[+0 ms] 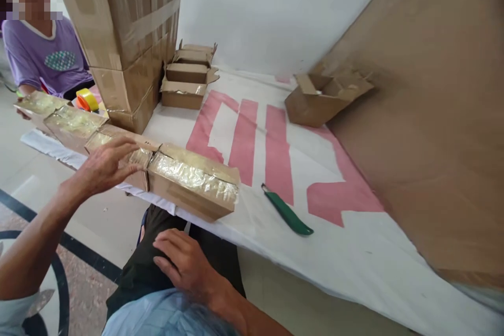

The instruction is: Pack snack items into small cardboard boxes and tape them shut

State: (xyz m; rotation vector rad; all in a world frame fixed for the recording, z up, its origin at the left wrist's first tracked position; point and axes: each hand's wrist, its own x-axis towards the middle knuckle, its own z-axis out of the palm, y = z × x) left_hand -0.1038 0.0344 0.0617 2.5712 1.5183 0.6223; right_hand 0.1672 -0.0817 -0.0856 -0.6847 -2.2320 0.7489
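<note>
My left hand (108, 165) lies on top of a small taped cardboard box (104, 139), fingers stretched out over its upper side. That box is part of a row along the table's front edge. To its right, end to end, is another closed cardboard box (192, 181) with shiny clear tape on its top. My right hand (183, 260) is above my lap, below the table edge, with fingers loosely extended and nothing visible in it. A green-handled cutter (289, 215) rests on the tablecloth right of the row.
Tall stacked cartons (129, 47) stand at the back left, beside small open boxes (184, 84). Another open box (318, 97) touches a large cardboard sheet (429, 131) on the right. A yellow tape roll (88, 98) is near a person (51, 60) in purple, at the row's far end.
</note>
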